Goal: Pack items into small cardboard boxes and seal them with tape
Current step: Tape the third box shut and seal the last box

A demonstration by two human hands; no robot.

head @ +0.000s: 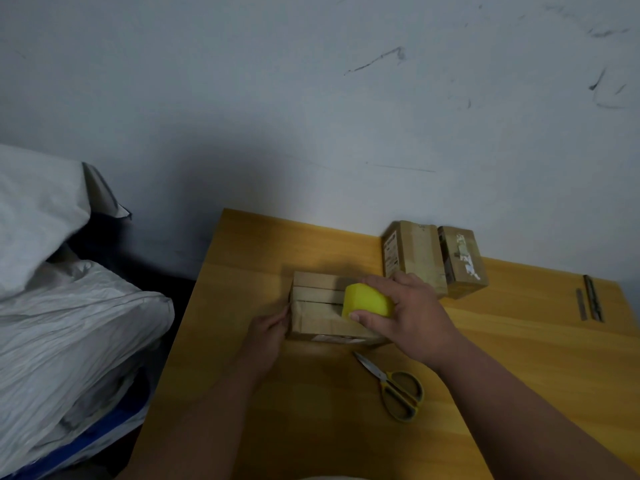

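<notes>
— Under the right hand (408,313), what is that yellow thing?

— A yellow tape roll (367,301), as far as I can judge. Its fingers (377,280) curl over the far side and the thumb presses the near side, so the roll is gripped between them. It sits on top of the cardboard box (325,306), toward the box's right end.

— And the other hand?

— The left hand (268,329) is at the box's left end, its fingers (282,315) fairly straight and laid against that end wall, bracing it. They hold nothing.

— Which way does the box run?

— Its long axis runs left to right across the bench (242,271), from the left fingers to the right ones. The flaps on top look folded shut, with a seam along that same axis.

— So the coming move?

— Probably drawing tape along the seam, leftward from the right fingers toward the left ones. The right hand already has the roll; the left one is nearer the far end of the seam.

— Anything to cut with?

— Scissors (394,386) lie on the bench, just nearer than the right wrist. Two taped boxes (433,258) stand beyond the right fingers, near the wall.
</notes>
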